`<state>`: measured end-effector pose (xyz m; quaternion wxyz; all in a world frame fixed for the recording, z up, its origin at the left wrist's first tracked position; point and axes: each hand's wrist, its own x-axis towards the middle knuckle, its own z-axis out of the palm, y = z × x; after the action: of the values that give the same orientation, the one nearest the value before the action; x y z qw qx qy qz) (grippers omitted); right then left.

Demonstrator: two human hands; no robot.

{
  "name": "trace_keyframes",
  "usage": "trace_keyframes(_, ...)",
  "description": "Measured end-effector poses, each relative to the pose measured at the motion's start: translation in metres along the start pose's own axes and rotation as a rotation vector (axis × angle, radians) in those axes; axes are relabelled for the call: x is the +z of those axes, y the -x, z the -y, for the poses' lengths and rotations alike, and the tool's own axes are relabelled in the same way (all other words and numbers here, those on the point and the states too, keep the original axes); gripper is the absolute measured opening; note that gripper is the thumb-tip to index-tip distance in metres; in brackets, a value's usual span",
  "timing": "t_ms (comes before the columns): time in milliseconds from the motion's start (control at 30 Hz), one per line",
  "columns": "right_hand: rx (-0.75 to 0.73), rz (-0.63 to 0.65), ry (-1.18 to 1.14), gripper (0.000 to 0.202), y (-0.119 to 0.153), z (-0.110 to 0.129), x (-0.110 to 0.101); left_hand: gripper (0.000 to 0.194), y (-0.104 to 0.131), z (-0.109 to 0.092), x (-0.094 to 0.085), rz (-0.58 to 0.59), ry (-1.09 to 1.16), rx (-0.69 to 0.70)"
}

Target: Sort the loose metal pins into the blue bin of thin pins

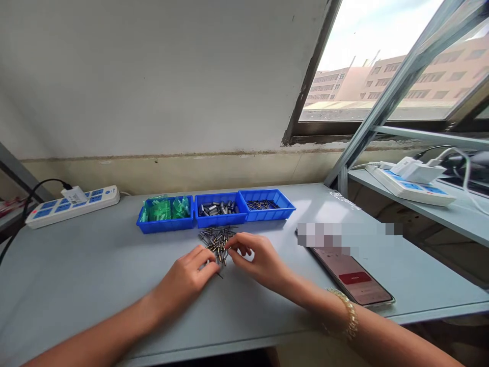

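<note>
A loose pile of small metal pins, dark and silvery with some brass-coloured parts, lies on the grey table. My left hand rests at the pile's near left side, fingers curled in a pinch. A thin metal pin sticks out below its fingertips. At the pile's right edge is my right hand, thumb and index finger bent together against the pins. Whatever sits between those fingertips is too small to make out.
Behind the pile stand three blue bins holding green plastic packets, metal cylinders and thin dark pins. A phone lies right. Power strips sit on the left of the table and on the right shelf.
</note>
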<state>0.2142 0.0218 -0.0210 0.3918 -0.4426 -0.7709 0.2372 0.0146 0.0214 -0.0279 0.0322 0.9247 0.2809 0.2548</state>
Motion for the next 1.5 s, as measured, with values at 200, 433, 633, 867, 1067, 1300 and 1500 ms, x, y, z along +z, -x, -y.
trace_keyframes(200, 0.196, 0.192, -0.292, 0.023, 0.005, 0.016, 0.004, 0.015, 0.005, -0.007, -0.008, -0.153, 0.116, -0.046)
trace_keyframes(433, 0.198, 0.033, -0.371, 0.013, 0.01, 0.019, 0.01, 0.004, 0.002, -0.022, -0.009, -0.299, 0.459, -0.397)
trace_keyframes(633, -0.202, -0.112, -0.287, 0.008, 0.012, 0.022, 0.014, 0.014, -0.002, -0.036, -0.01, -0.102, 0.948, -0.687)
trace_keyframes(867, -0.289, -0.069, -0.304, 0.007, 0.007, 0.021, 0.006, 0.011, -0.003, -0.034, -0.012, -0.054, 1.192, -0.778)
trace_keyframes(1067, -0.005, -0.022, -0.289, 0.008, 0.008, 0.014, 0.01, 0.019, 0.001, -0.034, -0.023, -0.272, 0.922, -0.617)
trace_keyframes(1300, 0.005, -0.123, -0.251, 0.011, -0.005, -0.001, 0.001, 0.026, 0.001, -0.019, -0.019, -0.249, 0.507, -0.392)
trace_keyframes(1500, 0.071, -0.547, 0.361, 0.028, -0.031, -0.041, -0.042, 0.035, 0.003, 0.011, -0.012, -0.011, 0.193, -0.198)
